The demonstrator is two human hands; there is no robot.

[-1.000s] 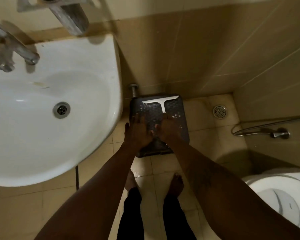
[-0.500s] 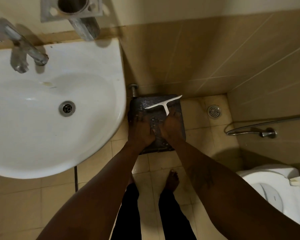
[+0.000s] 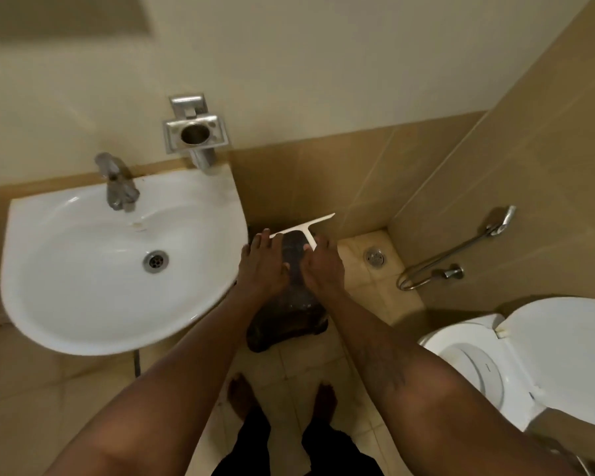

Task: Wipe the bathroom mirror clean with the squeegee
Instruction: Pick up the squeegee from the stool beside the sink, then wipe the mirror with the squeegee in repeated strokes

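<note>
The white T-shaped squeegee [image 3: 303, 226] is in the air just right of the sink, blade tilted up to the right. My right hand [image 3: 323, 267] is closed around its short handle. Beside it, my left hand [image 3: 261, 266] has its fingers spread, and the fingertips reach the blade's left end; it grips nothing. Both hands hover above a dark plastic stool [image 3: 289, 324] on the floor. A darker rectangle [image 3: 62, 12] on the wall at top left is blurred; I cannot tell whether it is the mirror.
A white sink [image 3: 83, 304] with a metal tap [image 3: 115, 182] fills the left. A steel cup holder [image 3: 194, 135] juts from the wall above it. An open toilet [image 3: 529, 365] stands right, with a spray hose [image 3: 461, 252] and floor drain [image 3: 375, 257]. My bare feet [image 3: 241, 396] stand below.
The squeegee has been lifted off the stool in my right hand, and both hands have risen. My view has tilted upward, showing more of the wall, the tap and the cup holder.
</note>
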